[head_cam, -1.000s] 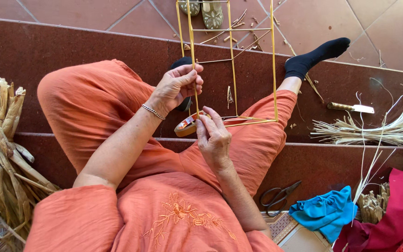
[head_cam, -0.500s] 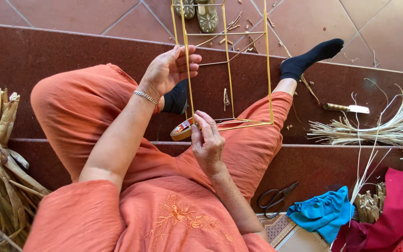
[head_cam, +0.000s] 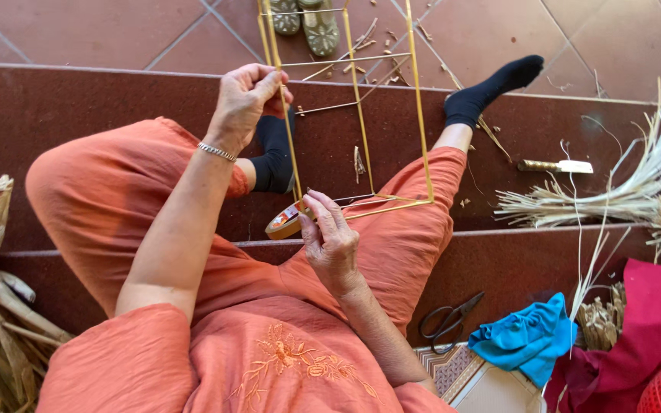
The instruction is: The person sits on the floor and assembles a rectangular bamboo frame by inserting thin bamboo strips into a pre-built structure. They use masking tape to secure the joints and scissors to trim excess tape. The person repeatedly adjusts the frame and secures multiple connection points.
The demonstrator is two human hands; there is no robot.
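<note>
Seated on dark red steps, person braces a yellow wire frame [head_cam: 353,115] upright over the lap. Left hand [head_cam: 245,99] pinches the frame's near-left upright high up, grip narrow, steadying it. Right hand [head_cam: 330,237] sits at the frame's lower left corner, fingers closed on thin tape from the tape roll [head_cam: 283,222] touching that corner. Scissors [head_cam: 447,320] and blue cloth [head_cam: 525,340] lie below-right of the frame; straw bundle [head_cam: 606,195] and knife [head_cam: 554,166] well right.
</note>
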